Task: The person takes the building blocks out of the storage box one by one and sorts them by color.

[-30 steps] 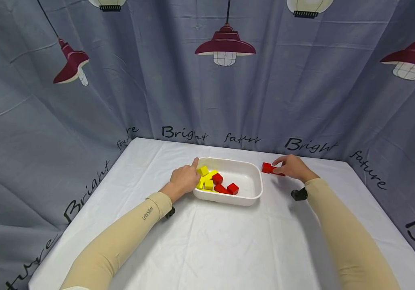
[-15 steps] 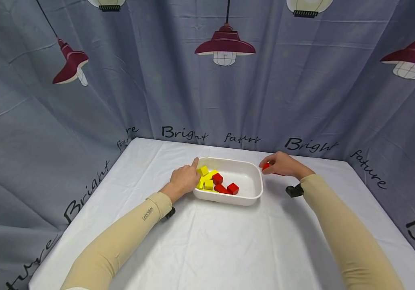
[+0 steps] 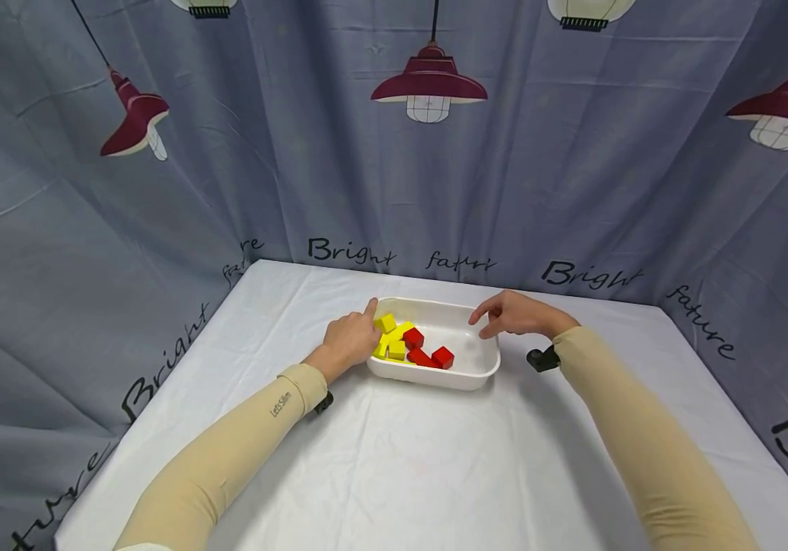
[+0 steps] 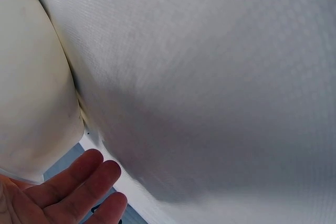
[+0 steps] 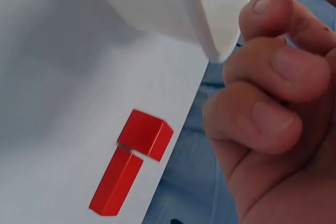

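Observation:
A white tray [image 3: 435,379] holds several yellow blocks [image 3: 396,350] at its left end and red blocks [image 3: 443,357] beside them. My left hand [image 3: 351,339] rests at the tray's left end, its index finger lying along the rim. In the left wrist view three fingers [image 4: 84,187] extend straight near the pale tray wall [image 4: 37,77]. Over the tray's right end hovers my right hand [image 3: 521,314], thumb and index apart, nothing seen between them. The right wrist view shows its other fingers loosely curled. There, a red block [image 5: 144,132] and a longer red block [image 5: 115,182] lie on the table.
A white cloth [image 3: 435,467] covers the table. Grey-blue curtains [image 3: 339,168] with printed lamps stand behind and at both sides. The table's far edge runs close behind the tray and the loose red blocks.
My right hand has moved left from the loose red blocks, past them, to above the tray's right end; it now hides them in the head view. The left hand and tray stay put.

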Action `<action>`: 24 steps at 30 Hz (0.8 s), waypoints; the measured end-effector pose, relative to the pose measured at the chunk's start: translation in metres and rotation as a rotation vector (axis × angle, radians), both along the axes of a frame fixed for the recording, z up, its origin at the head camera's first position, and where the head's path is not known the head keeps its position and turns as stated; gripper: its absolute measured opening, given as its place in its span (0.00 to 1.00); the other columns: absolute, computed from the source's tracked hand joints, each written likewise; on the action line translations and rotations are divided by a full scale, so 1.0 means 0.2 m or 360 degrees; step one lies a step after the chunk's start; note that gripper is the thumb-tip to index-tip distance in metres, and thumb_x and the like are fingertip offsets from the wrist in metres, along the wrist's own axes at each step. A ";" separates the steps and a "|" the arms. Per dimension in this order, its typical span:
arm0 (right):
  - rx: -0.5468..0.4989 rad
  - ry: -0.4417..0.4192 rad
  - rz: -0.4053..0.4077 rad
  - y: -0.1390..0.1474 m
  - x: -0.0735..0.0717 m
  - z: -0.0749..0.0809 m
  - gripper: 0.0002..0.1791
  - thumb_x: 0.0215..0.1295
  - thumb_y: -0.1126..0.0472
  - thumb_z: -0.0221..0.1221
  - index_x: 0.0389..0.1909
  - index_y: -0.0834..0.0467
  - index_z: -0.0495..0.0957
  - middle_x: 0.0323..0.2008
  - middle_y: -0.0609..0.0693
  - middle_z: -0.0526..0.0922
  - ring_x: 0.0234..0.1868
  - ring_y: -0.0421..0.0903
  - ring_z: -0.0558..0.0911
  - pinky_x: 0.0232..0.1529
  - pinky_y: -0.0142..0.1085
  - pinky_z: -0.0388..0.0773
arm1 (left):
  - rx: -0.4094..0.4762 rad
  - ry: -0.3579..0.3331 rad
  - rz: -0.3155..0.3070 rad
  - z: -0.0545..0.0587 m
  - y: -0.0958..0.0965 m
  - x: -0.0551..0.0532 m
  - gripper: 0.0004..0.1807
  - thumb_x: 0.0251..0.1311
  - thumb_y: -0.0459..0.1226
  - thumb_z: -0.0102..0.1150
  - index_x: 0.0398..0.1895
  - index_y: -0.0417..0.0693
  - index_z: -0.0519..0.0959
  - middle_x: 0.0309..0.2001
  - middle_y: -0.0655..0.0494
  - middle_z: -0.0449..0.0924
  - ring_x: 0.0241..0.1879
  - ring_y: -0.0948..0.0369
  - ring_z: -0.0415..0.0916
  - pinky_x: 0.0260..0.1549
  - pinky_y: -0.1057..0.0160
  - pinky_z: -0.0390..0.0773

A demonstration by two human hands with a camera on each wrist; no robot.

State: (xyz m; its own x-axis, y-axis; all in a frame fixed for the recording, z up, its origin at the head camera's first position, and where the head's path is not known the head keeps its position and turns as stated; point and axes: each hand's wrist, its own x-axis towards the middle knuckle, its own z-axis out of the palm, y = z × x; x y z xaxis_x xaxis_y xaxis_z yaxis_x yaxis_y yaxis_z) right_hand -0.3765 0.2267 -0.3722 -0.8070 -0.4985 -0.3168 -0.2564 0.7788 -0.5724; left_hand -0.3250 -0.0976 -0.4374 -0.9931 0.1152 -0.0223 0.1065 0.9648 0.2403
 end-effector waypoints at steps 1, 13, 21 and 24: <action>-0.0004 -0.0014 0.0004 -0.01 0.00 0.00 0.21 0.59 0.58 0.69 0.54 0.57 0.83 0.25 0.49 0.72 0.24 0.44 0.68 0.25 0.34 0.63 | -0.0002 0.0004 0.0000 0.00 0.00 0.00 0.36 0.73 0.45 0.43 0.81 0.49 0.50 0.50 0.46 0.84 0.30 0.56 0.76 0.32 0.56 0.80; 0.0009 -0.0242 0.0129 -0.17 0.01 -0.07 0.20 0.59 0.61 0.69 0.54 0.56 0.83 0.25 0.48 0.73 0.18 0.42 0.63 0.22 0.32 0.60 | 0.0023 -0.0026 0.0000 -0.02 -0.02 0.04 0.36 0.73 0.44 0.43 0.81 0.48 0.51 0.51 0.45 0.84 0.28 0.56 0.76 0.30 0.57 0.78; 0.0096 -0.0270 0.0233 -0.24 0.00 -0.04 0.19 0.59 0.62 0.68 0.53 0.55 0.83 0.26 0.48 0.73 0.17 0.42 0.63 0.23 0.31 0.61 | -0.0001 0.0005 0.0011 -0.02 -0.01 0.03 0.35 0.73 0.44 0.43 0.81 0.49 0.51 0.50 0.46 0.85 0.29 0.56 0.76 0.32 0.56 0.80; 0.0160 -0.0277 0.0239 -0.25 -0.02 -0.03 0.19 0.59 0.63 0.68 0.52 0.55 0.83 0.26 0.48 0.73 0.18 0.42 0.63 0.22 0.32 0.61 | 0.0005 0.0027 -0.0016 -0.01 0.00 0.01 0.35 0.73 0.44 0.42 0.81 0.48 0.51 0.49 0.45 0.85 0.29 0.56 0.76 0.32 0.55 0.80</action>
